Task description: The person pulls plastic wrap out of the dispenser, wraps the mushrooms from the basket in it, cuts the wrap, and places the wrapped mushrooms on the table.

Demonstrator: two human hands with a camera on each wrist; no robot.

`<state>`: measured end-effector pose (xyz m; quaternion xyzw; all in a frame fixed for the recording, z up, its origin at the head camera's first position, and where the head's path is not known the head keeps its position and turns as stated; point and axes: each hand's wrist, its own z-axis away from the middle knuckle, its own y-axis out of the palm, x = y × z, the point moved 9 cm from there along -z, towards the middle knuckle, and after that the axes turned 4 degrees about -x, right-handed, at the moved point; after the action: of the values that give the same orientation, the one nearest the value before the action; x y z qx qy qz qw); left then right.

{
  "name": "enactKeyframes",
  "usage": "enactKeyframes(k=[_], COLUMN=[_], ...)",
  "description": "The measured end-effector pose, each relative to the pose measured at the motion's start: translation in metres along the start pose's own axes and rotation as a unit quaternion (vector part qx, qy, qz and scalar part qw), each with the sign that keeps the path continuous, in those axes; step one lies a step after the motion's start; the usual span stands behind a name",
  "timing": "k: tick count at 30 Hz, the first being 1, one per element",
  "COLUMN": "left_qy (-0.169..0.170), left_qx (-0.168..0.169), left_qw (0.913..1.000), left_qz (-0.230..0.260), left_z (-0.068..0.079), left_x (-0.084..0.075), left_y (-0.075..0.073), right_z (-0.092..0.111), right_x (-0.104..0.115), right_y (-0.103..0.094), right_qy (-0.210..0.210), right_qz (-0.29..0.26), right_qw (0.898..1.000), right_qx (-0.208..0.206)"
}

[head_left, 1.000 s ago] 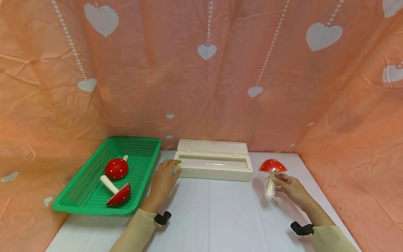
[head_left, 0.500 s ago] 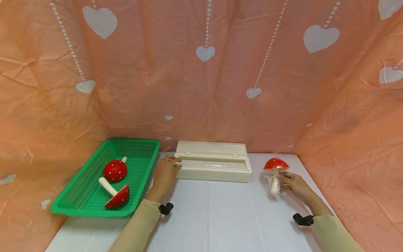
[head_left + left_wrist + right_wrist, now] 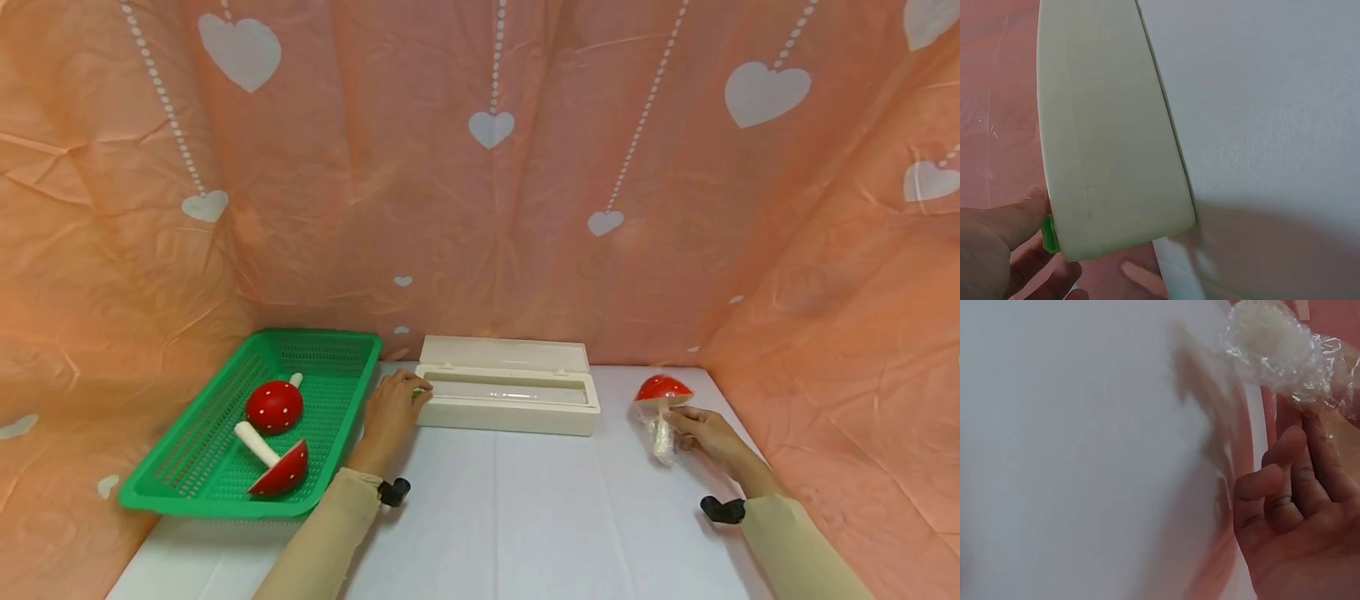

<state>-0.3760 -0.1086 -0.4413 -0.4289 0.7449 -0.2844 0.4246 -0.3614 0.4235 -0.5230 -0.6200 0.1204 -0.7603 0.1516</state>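
right hand (image 3: 707, 435): pinches mushroom (image 3: 663, 389), wrap (image 3: 1272, 347) obscuring stem (image 3: 663, 423) | left hand (image 3: 388, 417): at box (image 3: 510, 419), grip unclear

White box (image 3: 1110, 125) cut off, left wrist view — wrapped mushroom (image 3: 1282, 350) cut off, right wrist view.

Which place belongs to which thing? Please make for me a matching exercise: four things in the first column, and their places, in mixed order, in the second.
Things
1. Green basket
2. White box
3. Plastic-wrapped mushroom
4. Left hand

Places
A. In the fingers of the right hand
B. At the left end of the box
C. On the left side, with two red-capped mushrooms inside
D. Between the two hands

Pairs: 1-C, 2-D, 3-A, 4-B
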Motion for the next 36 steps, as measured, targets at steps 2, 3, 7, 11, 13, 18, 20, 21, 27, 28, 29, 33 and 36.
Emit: enactKeyframes(k=[2, 3, 7, 11, 13, 18, 20, 21, 27, 28, 29, 33, 36], left_qy=[-0.001, -0.002, -0.005, -0.006, -0.003, 0.006, 0.008, 0.008, 0.012, 0.014, 0.015, 0.020, 0.014], left_qx=[0.002, 0.003, 0.001, -0.008, -0.018, -0.035, -0.036, -0.037, -0.040, -0.041, -0.042, -0.047, -0.046], left_qw=[1.0000, 1.0000, 1.0000, 0.9999, 0.9997, 0.9990, 0.9988, 0.9986, 0.9978, 0.9976, 0.9975, 0.9973, 0.9977], left_qz=[-0.002, -0.002, 0.000, -0.011, -0.017, -0.026, -0.032, -0.036, -0.053, -0.054, -0.054, -0.053, -0.047], left_z=[0.000, 0.000, -0.001, -0.001, -0.001, -0.001, -0.001, -0.001, -0.001, -0.001, -0.001, -0.001, 0.000], left_x=[0.000, 0.001, 0.002, 0.002, 0.001, -0.002, -0.003, -0.003, -0.003, -0.003, -0.003, -0.004, -0.003], left_y=[0.000, -0.001, 0.000, 0.001, 0.000, -0.002, -0.001, 0.000, 0.003, 0.003, 0.003, 0.002, 0.002], right_z=[-0.002, -0.004, -0.007, -0.010, -0.011, -0.015, -0.017, -0.018, -0.021, -0.021, -0.021, -0.019, -0.015], right_x=[-0.002, -0.002, -0.005, -0.006, -0.006, -0.008, -0.009, -0.009, -0.010, -0.010, -0.009, -0.008, -0.007], right_y=[-0.001, -0.002, -0.004, -0.005, -0.006, -0.010, -0.012, -0.012, -0.014, -0.015, -0.016, -0.018, -0.022], right_qy=[0.006, 0.007, 0.017, 0.020, 0.017, 0.027, 0.033, 0.035, 0.056, 0.056, 0.056, 0.047, 0.049], right_qz=[0.014, 0.020, 0.029, 0.019, 0.023, 0.054, 0.066, 0.072, 0.100, 0.108, 0.115, 0.137, 0.139], right_qw=[1.000, 1.000, 0.999, 1.000, 1.000, 0.998, 0.997, 0.996, 0.993, 0.992, 0.991, 0.988, 0.987], right_qx=[0.001, 0.003, 0.002, 0.000, -0.001, -0.021, -0.028, -0.029, -0.032, -0.033, -0.035, -0.047, -0.058])
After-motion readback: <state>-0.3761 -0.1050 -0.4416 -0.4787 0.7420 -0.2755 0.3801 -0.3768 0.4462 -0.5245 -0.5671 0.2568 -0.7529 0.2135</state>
